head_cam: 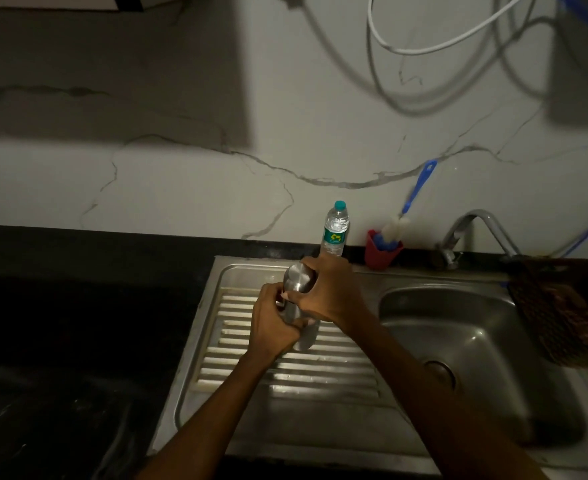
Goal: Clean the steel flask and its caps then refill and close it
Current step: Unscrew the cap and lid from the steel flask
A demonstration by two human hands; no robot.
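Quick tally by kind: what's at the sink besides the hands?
Steel flask: 1
Plastic water bottle: 1
Red cup: 1
Bottle brush: 1
Tap: 1
Total: 5

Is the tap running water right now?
Off. No stream falls from the tap spout, and no water is pooled in the sink basin.
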